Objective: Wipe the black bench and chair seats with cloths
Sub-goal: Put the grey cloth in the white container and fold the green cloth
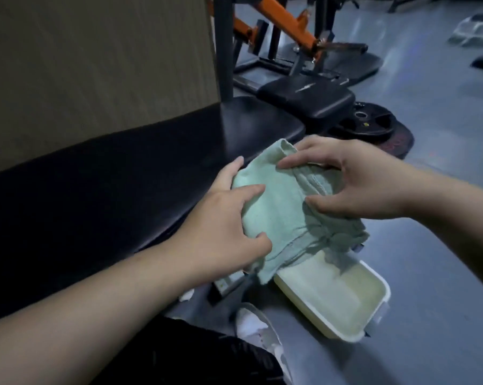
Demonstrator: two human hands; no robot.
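A pale green cloth (284, 207), soft, woven and rumpled into folds, is held in both hands just off the front edge of the bench (95, 190). The bench is long and padded, with a smooth, dull black cover. The left hand (223, 229) curls round the cloth's left side, thumb on top. The right hand (359, 182) pinches its bunched upper folds between thumb and fingers. The cloth's ragged lower end hangs over a cream, round-cornered rectangular plastic basin (384, 295) on the smooth grey floor (429, 273).
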